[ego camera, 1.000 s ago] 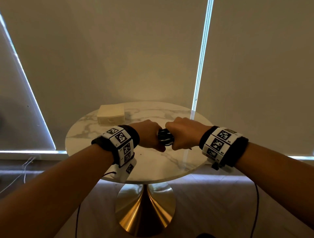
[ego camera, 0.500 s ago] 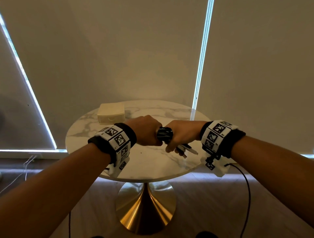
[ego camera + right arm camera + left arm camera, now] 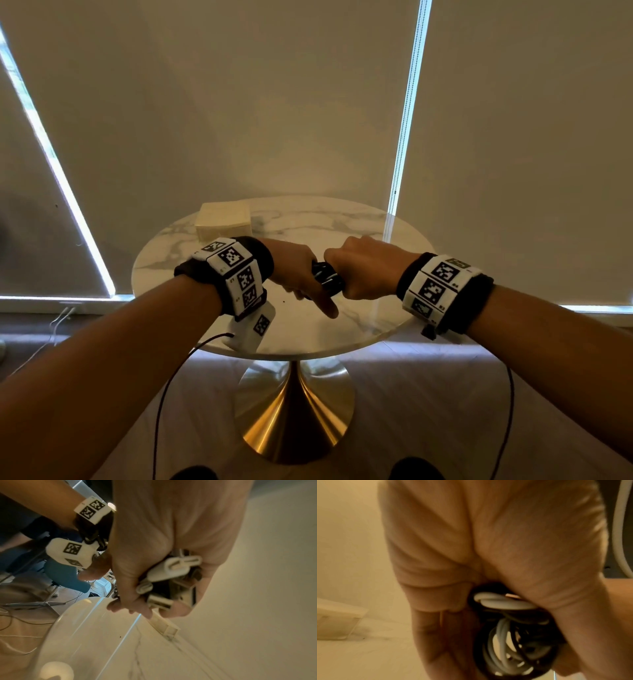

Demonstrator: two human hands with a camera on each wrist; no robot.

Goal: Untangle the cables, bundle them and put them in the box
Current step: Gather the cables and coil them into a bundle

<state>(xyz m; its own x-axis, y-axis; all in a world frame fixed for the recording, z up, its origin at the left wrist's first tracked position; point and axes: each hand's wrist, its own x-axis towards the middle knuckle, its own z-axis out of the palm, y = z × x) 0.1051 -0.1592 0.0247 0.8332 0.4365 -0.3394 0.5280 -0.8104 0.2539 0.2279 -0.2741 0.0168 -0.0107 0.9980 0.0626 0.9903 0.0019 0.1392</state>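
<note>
No legible text or labels.

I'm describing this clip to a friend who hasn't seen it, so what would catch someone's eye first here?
First, the two fists meeting above the middle of the round marble table: the left hand and right hand both grip one bundle of black and white cables, with the plug ends bunched in the right palm. Next, the cream box at the table's far left edge, apart from the hands.

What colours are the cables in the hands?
The cables are black and white, coiled together. The left wrist view shows it best.
</note>
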